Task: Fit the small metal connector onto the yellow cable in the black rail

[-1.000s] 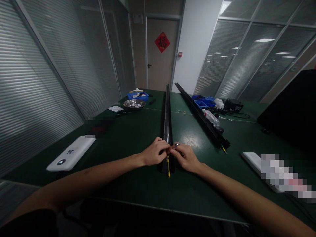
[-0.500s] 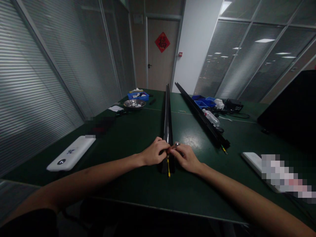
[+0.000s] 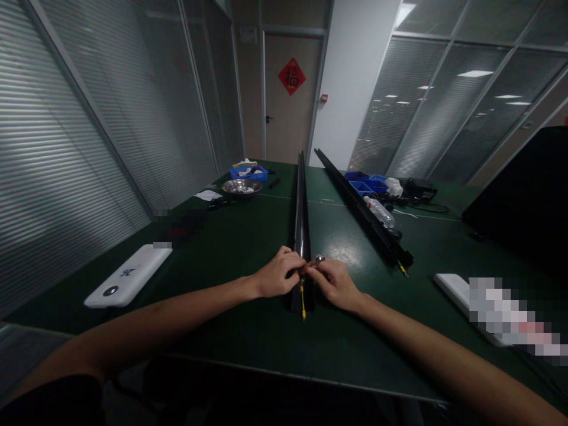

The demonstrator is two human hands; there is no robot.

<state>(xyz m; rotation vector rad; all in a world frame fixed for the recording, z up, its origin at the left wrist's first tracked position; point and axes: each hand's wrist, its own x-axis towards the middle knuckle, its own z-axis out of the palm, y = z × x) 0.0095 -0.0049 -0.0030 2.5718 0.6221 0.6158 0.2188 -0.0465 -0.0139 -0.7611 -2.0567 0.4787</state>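
Observation:
A long black rail [image 3: 301,207] runs down the middle of the green table [image 3: 248,331] toward me. Both my hands meet over its near end. My left hand [image 3: 278,274] is closed in a pinch against the rail's left side. My right hand [image 3: 333,283] is also closed, its fingertips pinching a small part beside a silvery ring-like piece [image 3: 318,258]. A thin yellow wire [image 3: 303,299] hangs out of the rail's end just below my fingers. What the fingertips grip is too small to name.
A second black rail [image 3: 359,207] lies angled to the right, with a plastic bottle [image 3: 380,210] and blue bins [image 3: 364,182] beside it. A white device [image 3: 128,275] sits at the left, a metal bowl [image 3: 241,187] and a blue tray [image 3: 248,172] farther back. A dark monitor [image 3: 523,195] stands at right.

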